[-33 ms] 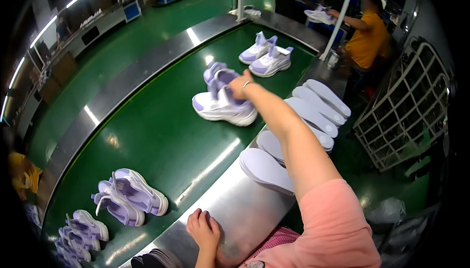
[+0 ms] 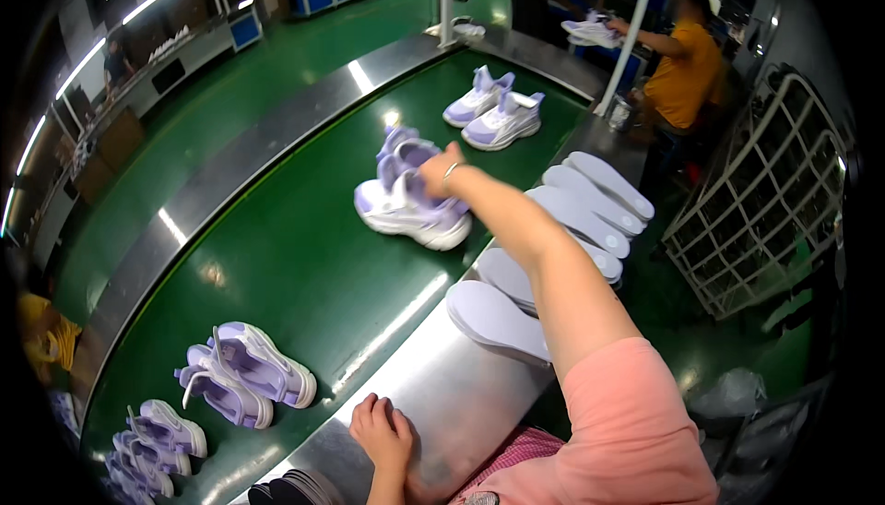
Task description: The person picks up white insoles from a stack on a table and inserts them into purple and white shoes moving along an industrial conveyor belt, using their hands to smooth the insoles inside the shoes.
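Shoe pair (image 2: 406, 216) slid slightly nearer us; R hand (image 2: 439, 171) at it, can't tell grip; L hand (image 2: 383, 433) loose, empty on worktop (image 2: 452, 390); prob. pulling-in step, next needs steady hold

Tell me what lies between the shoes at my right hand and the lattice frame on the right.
Between the shoes and the lattice frame, the head view shows the right forearm, pale insoles along the metal ledge, then green floor.

The green belt (image 2: 304, 247) bears shoes (image 2: 267, 367) at upper centre and lower left of the frame. The metal ledge (image 2: 461, 385) along its lower right side bears pale insoles (image 2: 493, 316) right of centre and dark pieces (image 2: 295, 489) at the bottom edge.
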Action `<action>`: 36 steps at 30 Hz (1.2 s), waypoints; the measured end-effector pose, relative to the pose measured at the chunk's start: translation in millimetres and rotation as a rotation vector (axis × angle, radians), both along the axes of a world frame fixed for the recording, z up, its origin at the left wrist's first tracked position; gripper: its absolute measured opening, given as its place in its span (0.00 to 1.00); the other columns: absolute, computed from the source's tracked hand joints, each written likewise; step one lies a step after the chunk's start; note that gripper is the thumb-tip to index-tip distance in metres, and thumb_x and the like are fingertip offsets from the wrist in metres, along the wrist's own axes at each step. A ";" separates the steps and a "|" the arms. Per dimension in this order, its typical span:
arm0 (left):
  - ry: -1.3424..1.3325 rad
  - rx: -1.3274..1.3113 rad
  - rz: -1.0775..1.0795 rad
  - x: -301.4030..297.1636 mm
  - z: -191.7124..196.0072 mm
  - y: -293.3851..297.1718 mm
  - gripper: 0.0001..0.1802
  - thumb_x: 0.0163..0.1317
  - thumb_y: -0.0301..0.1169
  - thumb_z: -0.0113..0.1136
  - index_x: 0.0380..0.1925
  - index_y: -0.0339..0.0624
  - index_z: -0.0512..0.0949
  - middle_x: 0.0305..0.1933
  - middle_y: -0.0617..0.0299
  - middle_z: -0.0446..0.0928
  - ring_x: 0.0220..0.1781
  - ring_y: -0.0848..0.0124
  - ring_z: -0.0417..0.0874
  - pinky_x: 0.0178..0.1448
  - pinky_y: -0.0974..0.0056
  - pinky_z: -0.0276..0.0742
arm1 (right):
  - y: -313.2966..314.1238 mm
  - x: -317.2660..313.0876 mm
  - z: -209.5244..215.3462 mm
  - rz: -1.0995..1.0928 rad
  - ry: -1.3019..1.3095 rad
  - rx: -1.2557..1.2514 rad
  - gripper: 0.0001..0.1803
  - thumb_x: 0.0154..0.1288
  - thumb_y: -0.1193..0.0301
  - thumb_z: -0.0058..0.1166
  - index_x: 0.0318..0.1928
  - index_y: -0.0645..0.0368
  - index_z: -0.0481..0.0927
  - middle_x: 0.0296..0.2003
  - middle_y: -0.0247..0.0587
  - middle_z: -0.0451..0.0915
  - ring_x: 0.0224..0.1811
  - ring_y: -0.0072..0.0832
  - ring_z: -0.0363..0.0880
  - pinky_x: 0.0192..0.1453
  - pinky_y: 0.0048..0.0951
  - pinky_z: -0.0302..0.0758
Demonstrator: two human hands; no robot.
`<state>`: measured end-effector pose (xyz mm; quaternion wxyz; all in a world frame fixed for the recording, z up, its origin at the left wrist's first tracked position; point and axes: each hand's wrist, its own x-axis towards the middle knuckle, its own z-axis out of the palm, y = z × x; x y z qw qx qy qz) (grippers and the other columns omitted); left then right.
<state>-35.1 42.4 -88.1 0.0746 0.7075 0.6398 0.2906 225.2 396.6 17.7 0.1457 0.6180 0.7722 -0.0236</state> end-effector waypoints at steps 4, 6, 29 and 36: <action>-0.364 -0.051 0.031 -6.9 -17.0 2.4 0.17 0.50 0.28 0.52 0.42 0.36 0.69 0.46 0.50 0.69 0.48 0.55 0.69 0.53 0.57 0.61 | -79.2 -48.3 37.2 0.188 0.245 0.088 0.14 0.44 0.62 0.48 0.32 0.49 0.80 0.28 0.39 0.79 0.33 0.34 0.77 0.46 0.42 0.58; -0.884 -0.192 0.136 -1.3 -8.1 -2.6 0.24 0.56 0.26 0.47 0.54 0.35 0.60 0.55 0.50 0.63 0.53 0.59 0.66 0.54 0.60 0.63 | -133.2 -76.1 56.2 0.316 0.312 0.087 0.12 0.44 0.64 0.47 0.29 0.50 0.80 0.26 0.39 0.79 0.31 0.34 0.77 0.44 0.41 0.59; -0.525 -0.137 0.294 -10.4 71.1 -35.4 0.12 0.50 0.24 0.55 0.35 0.29 0.74 0.38 0.52 0.76 0.39 0.66 0.76 0.44 0.64 0.72 | -367.7 -103.0 -2.2 0.432 0.725 0.477 0.19 0.49 0.61 0.54 0.40 0.57 0.69 0.35 0.36 0.70 0.42 0.31 0.68 0.43 0.32 0.64; -1.292 -0.090 0.028 -41.8 19.1 -25.5 0.16 0.50 0.21 0.55 0.41 0.33 0.70 0.34 0.59 0.70 0.32 0.71 0.70 0.34 0.69 0.68 | -346.3 -158.3 -30.8 0.408 0.703 0.500 0.16 0.41 0.63 0.56 0.34 0.51 0.73 0.30 0.28 0.69 0.41 0.25 0.66 0.41 0.29 0.60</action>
